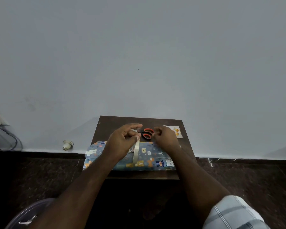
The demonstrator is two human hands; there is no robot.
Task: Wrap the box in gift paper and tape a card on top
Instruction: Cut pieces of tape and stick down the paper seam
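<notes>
The wrapped box [144,156] lies across the near edge of the small dark surface [106,128], ready for taping. My left hand [122,141] pinches a tape strip [136,152] hanging over it; my right hand [165,138], fingers curled, seems empty beside the scissors [147,133]. The card [176,131] waits far right.

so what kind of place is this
Probably a room in a home, with the person working low near the floor: a small dark wooden table against a plain grey wall, a dark stone floor, and a cable hanging by the wall at left.
</notes>
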